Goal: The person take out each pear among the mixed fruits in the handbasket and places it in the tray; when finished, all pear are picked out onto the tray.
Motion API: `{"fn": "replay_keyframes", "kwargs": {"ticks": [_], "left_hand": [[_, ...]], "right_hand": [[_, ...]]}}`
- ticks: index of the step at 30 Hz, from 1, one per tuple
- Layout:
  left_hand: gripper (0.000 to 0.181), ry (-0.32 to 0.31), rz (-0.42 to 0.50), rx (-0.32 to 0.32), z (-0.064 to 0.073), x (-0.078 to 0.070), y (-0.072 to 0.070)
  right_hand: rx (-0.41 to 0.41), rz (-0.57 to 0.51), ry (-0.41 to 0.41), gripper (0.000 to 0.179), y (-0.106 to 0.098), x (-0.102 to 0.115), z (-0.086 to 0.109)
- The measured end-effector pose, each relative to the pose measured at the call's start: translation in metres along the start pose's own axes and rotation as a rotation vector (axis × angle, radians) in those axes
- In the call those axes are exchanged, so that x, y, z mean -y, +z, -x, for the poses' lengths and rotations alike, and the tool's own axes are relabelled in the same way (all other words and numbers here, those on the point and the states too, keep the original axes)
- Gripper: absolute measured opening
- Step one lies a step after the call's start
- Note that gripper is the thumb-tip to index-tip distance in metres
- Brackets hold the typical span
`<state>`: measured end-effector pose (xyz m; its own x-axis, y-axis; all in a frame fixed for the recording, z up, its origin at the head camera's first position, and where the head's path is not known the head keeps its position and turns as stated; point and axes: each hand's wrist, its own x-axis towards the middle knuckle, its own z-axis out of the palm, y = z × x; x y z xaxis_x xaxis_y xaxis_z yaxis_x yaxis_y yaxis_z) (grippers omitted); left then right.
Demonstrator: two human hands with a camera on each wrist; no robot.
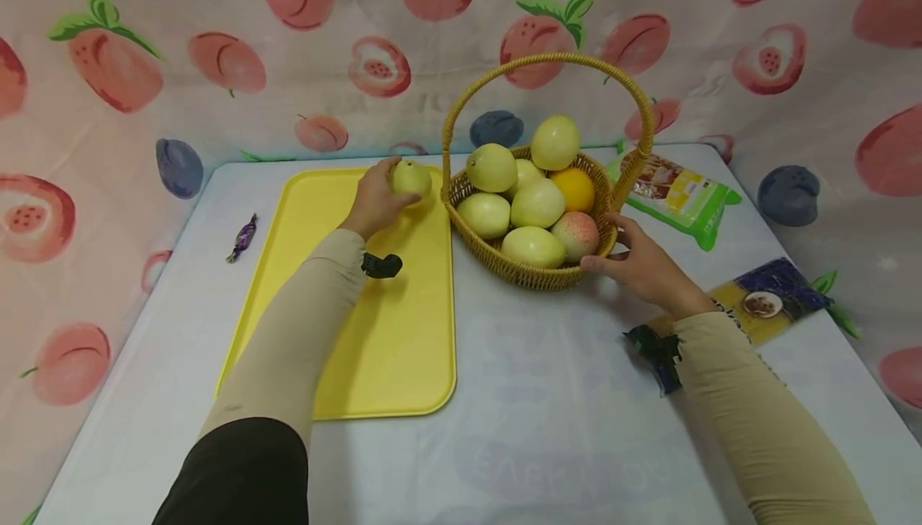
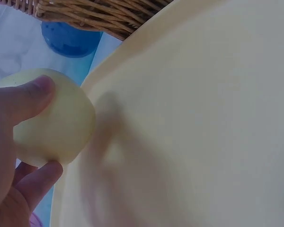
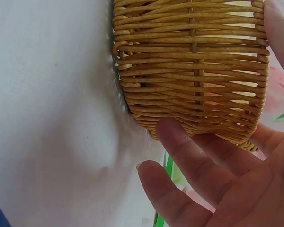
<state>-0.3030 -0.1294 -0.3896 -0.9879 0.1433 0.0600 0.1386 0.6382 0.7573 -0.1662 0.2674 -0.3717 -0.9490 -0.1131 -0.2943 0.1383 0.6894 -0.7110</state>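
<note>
Over the back right part of the yellow tray (image 1: 389, 349), my left hand (image 1: 376, 201) holds a pale green, round, pear-like fruit (image 1: 411, 179). In the left wrist view, the thumb lies across this fruit (image 2: 61, 118) and the fingertips press its underside. To the right stands a wicker basket (image 1: 504, 267) with a tall arched handle. It holds several more pale green fruits (image 1: 533, 246), an orange (image 1: 574, 189) and a pinkish peach (image 1: 576, 235). My right hand (image 1: 641, 261) grips the basket's right front side, thumb at the rim and fingers against the woven wall (image 3: 194, 85).
A purple wrapped candy (image 1: 243, 238) lies left of the tray. Right of the basket are a green snack bag (image 1: 677, 197) and a dark blue and yellow packet (image 1: 771, 301). Fruit-printed cloth (image 1: 288, 109) hangs behind the white table (image 1: 540, 397).
</note>
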Motion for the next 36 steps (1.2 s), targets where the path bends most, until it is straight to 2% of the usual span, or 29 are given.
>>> {"fn": "replay_keyframes", "kwargs": {"ticks": [8, 16, 26, 36], "left_hand": [[0.074, -0.013, 0.037, -0.054, -0.011, 0.009, 0.006], [0.068, -0.030, -0.008, -0.069, -0.011, 0.016, 0.011], [0.068, -0.040, 0.009, -0.099, -0.017, 0.003, 0.013], [0.065, -0.068, 0.042, -0.118, -0.021, 0.003, 0.016]], "right_hand": [[-0.012, -0.006, 0.004, 0.110, 0.003, -0.002, 0.000], [0.005, -0.036, 0.025, 0.109, 0.011, -0.003, 0.003], [-0.026, -0.001, -0.010, 0.109, 0.003, -0.002, 0.002], [-0.012, -0.009, -0.007, 0.109, 0.002, -0.004, 0.001]]}}
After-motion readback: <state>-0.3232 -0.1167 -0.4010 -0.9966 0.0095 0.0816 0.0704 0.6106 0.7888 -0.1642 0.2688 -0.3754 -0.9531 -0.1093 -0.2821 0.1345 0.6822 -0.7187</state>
